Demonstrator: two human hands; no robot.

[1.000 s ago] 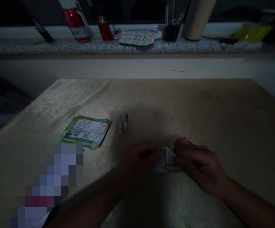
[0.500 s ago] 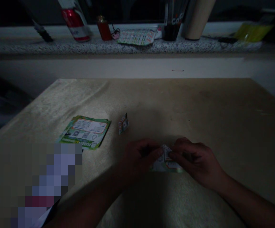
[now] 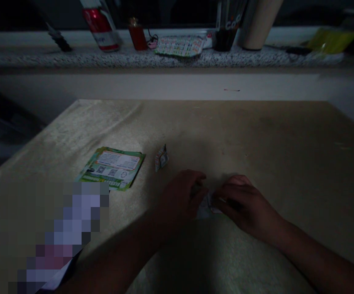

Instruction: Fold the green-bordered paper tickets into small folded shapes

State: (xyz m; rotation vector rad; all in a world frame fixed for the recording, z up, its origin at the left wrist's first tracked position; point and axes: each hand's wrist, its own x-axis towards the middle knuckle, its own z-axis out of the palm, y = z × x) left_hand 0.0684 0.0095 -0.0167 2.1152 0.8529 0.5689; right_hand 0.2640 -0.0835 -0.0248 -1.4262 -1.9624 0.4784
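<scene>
A printed green-and-white paper sheet (image 3: 203, 211), partly folded, lies on the table under my two hands. My right hand (image 3: 244, 204) has its thumb and fingers closed at the folded part, which they mostly cover. At the sheet's left side, my left hand (image 3: 183, 194) is curved, with a gap between thumb and raised fingertips and nothing visible in it. Beyond it stands a small folded paper piece (image 3: 162, 158). Left of that lies a stack of green printed leaflets (image 3: 112, 165).
The table (image 3: 271, 134) meets a white wall below a speckled sill (image 3: 103, 62). On the sill are a red can (image 3: 100, 30), a small red bottle (image 3: 138, 36), a printed packet (image 3: 179, 46), a glass with dark drink (image 3: 225, 38) and a beige cylinder (image 3: 259, 28). A pixelated patch hides the lower left.
My left fingers have lifted and parted from the paper's fold. The right hand stays at the fold, its fingers shifted slightly left over it. The view has moved a little.
</scene>
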